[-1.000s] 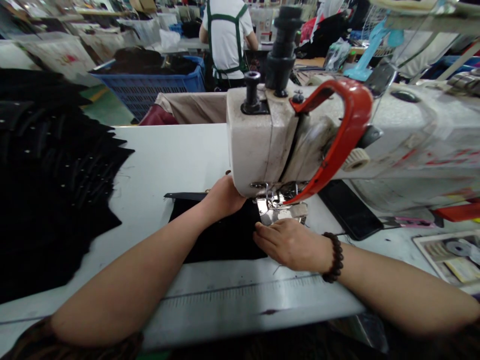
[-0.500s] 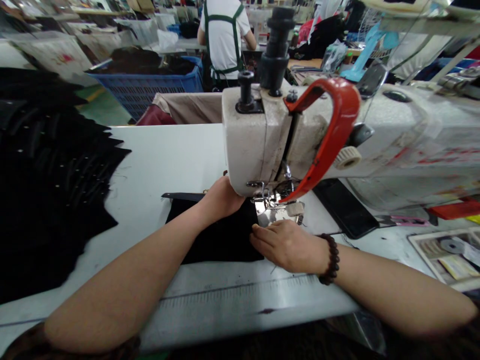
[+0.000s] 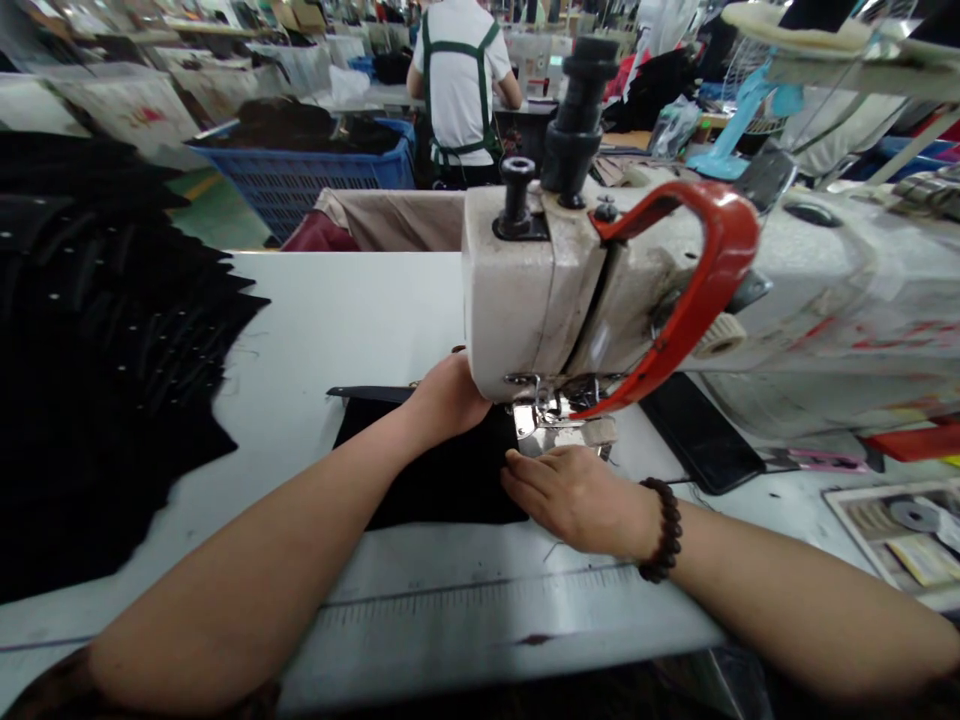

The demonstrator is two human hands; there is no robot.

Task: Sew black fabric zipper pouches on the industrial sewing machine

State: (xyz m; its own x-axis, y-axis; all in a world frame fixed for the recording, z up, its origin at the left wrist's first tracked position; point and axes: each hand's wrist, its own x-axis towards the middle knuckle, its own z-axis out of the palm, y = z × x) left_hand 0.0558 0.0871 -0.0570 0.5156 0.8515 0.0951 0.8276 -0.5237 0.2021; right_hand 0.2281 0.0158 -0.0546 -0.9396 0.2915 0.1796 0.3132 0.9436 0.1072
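Observation:
A piece of black fabric [image 3: 442, 480] lies flat on the sewing table, its right edge by the presser foot [image 3: 529, 415] of a white sewing machine [image 3: 510, 300]. My left hand [image 3: 454, 395] rests on the fabric's far part, its fingers hidden behind the machine head. Along the right edge, just in front of the metal needle plate [image 3: 559, 438], my right hand [image 3: 574, 495] is closed, thumb and fingers together on the cloth. A dark strip [image 3: 367, 392] shows at the fabric's far left edge.
Stacked black pieces [image 3: 112, 380] cover the table's left side. A red curved guard [image 3: 720, 260] arches over the machine head. Right of the needle lie a black phone [image 3: 701, 435] and a small parts tray [image 3: 892, 530]. Beyond stand a blue crate [image 3: 315, 170] and a person [image 3: 461, 90].
The view has shifted slightly, so the machine and background sit a little further right and lower. Both hands and the black fabric keep nearly the same position.

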